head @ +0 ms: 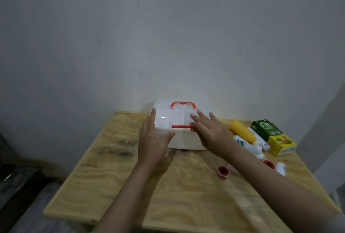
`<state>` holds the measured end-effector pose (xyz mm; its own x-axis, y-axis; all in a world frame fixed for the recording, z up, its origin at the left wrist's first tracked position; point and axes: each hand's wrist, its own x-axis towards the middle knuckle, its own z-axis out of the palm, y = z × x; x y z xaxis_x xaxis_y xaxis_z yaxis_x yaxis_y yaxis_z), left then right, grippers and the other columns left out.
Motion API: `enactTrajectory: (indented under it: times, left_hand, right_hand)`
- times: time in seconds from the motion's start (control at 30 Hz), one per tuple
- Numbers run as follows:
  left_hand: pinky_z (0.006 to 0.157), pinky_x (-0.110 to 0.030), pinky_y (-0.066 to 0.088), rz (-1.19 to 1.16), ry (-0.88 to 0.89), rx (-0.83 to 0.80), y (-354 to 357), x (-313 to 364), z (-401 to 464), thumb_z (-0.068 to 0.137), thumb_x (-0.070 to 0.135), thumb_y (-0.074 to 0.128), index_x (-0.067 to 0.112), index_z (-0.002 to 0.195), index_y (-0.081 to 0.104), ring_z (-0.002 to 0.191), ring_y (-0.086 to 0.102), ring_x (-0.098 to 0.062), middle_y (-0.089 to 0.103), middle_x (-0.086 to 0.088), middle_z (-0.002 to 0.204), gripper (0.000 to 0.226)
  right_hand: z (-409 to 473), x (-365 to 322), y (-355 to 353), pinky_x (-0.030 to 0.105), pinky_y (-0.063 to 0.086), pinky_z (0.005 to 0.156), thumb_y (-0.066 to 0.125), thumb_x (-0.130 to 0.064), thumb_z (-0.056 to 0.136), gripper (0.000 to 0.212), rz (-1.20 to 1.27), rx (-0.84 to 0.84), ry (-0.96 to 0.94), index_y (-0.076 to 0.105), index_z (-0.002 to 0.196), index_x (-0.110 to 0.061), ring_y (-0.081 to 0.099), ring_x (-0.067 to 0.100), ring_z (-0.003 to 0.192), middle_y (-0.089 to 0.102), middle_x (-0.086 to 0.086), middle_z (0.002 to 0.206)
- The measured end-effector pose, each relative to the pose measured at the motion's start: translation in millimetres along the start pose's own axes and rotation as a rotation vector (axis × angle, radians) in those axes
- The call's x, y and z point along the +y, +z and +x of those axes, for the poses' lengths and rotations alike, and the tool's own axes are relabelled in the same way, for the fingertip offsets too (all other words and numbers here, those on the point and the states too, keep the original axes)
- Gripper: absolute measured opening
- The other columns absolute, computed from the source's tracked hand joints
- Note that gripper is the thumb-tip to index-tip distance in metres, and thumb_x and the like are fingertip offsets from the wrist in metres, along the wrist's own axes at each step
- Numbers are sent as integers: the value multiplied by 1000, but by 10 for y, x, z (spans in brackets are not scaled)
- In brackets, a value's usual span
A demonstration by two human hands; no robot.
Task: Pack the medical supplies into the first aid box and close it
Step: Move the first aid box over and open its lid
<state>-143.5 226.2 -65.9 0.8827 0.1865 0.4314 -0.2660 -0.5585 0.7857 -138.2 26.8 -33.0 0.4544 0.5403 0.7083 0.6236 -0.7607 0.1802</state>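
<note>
A translucent white first aid box (177,118) with a red handle (183,104) and a red front latch (180,126) stands at the far middle of the wooden table (115,176), its lid down. My left hand (152,137) presses flat against the box's left front corner, fingers apart. My right hand (209,132) lies on the lid's right side, its thumb by the latch. The supplies lie to the right of the box: a yellow bottle (241,131), white tubes (250,146), a green carton (265,129), a yellow carton (281,144).
Two small red-capped pots, one (223,171) just left of my right forearm and one (268,163) beyond it, sit near a small white bottle (281,168). A grey wall rises right behind the table. The table's near and left edges drop off to a dark floor.
</note>
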Motion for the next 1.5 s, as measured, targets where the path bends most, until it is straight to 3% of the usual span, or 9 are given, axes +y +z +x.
enactTrajectory:
  times: [0.1, 0.27, 0.43, 0.63, 0.9, 1.03, 1.17, 1.4, 1.5]
  left_hand:
    - [95, -36, 44, -24, -12, 6, -15, -1, -15, 75, 43, 73, 45, 147, 3, 133, 34, -20, 33, 2, 149, 100]
    - [99, -33, 36, -32, -34, 9, 5, -17, -24, 74, 44, 73, 41, 148, 1, 138, 28, -20, 27, 4, 154, 103]
    - [94, -33, 42, 10, -39, 19, 32, -31, -21, 72, 46, 74, 38, 147, 8, 134, 33, -19, 31, 4, 149, 100]
    - [96, -37, 47, 0, -28, 33, 43, -46, -31, 71, 46, 74, 36, 145, 18, 128, 36, -13, 37, 8, 143, 92]
    - [95, -46, 52, 8, -38, 10, 38, -120, 0, 69, 53, 70, 38, 143, 20, 128, 39, -16, 39, 8, 142, 90]
    - [95, -47, 52, 13, -48, -4, 32, -90, 4, 68, 56, 69, 37, 143, 19, 128, 40, -17, 38, 6, 143, 92]
    - [97, -49, 48, 61, -30, -24, 32, -95, 19, 71, 55, 66, 31, 145, 18, 130, 39, -22, 37, 2, 145, 92]
    - [104, -51, 41, 205, -50, -92, 20, -66, 86, 70, 67, 59, 30, 146, 16, 136, 33, -29, 32, 1, 153, 95]
    - [109, -52, 34, 293, -26, -77, -1, -23, 133, 71, 73, 49, 26, 145, 28, 139, 31, -31, 31, -2, 155, 90]
  right_hand:
    - [129, 86, -40, 53, 53, 84, 59, -11, 86, 12, -69, 141, 11, 62, 97, -10, 64, 36, 108, 71, 17, 110]
    - [527, 359, -86, 48, 54, 82, 60, -13, 89, 10, -120, 220, 63, 63, 98, -10, 66, 31, 106, 72, 14, 109]
    - [939, 678, 1, 53, 52, 81, 56, -18, 91, 18, -139, 22, 194, 59, 105, -8, 62, 36, 108, 65, 17, 118]
    - [1198, 762, 103, 59, 40, 98, 68, -10, 79, 44, -182, -158, 339, 50, 120, -8, 48, 41, 122, 54, 23, 128]
    - [1183, 815, 34, 59, 13, 114, 55, -29, 89, 68, -150, -325, 443, 18, 146, -23, 17, 38, 143, 19, 21, 154]
    - [947, 803, -226, 57, 17, 114, 56, -29, 88, 58, -104, -314, 391, 33, 141, -17, 22, 37, 142, 25, 22, 152]
    - [472, 897, -515, 53, 34, 108, 61, -26, 85, 43, -90, -344, 394, 54, 125, -12, 42, 41, 128, 44, 25, 139]
    - [-620, 1244, -955, 40, 48, 84, 61, -26, 84, 34, -45, -455, 771, 60, 116, -14, 58, 33, 101, 58, 17, 116]
    - [-972, 1359, -1000, 38, 47, 82, 61, -24, 84, 35, -22, -476, 957, 60, 116, -13, 58, 33, 100, 59, 19, 113]
